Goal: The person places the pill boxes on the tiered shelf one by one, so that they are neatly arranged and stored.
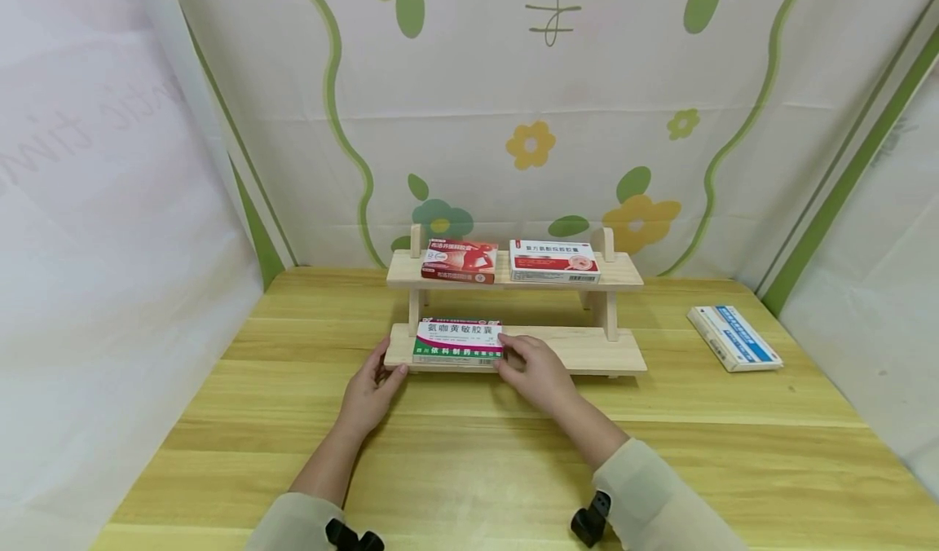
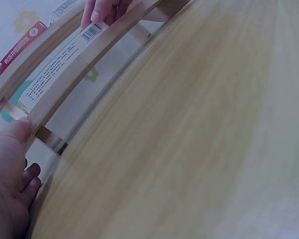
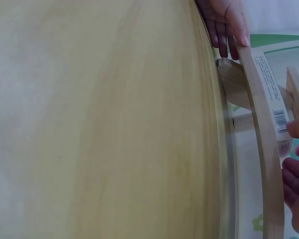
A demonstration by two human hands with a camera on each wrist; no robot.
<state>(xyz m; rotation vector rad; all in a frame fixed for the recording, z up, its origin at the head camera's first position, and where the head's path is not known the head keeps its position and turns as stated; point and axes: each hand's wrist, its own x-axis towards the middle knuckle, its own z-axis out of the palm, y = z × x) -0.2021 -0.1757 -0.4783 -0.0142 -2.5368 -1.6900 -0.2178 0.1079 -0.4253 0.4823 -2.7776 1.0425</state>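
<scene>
A two-tier wooden display rack (image 1: 572, 349) stands on the table. On the left of its lower shelf lies a medicine box (image 1: 458, 342) with white, magenta and green bands. My right hand (image 1: 535, 374) pinches this box at its right end, thumb at the front corner. With its thumb on the front edge, my left hand (image 1: 370, 396) grips the left end of the lower shelf; its other fingers extend beside and below the board in the left wrist view. Above, the upper shelf bears a red medicine box (image 1: 459, 261) and a white-and-red medicine box (image 1: 554, 261).
A white-and-blue medicine box (image 1: 736, 338) lies on the wooden table (image 1: 469, 461), to the right of the rack. Behind the table hangs a white cloth (image 1: 455, 86) printed with flowers, and more cloth closes off both sides.
</scene>
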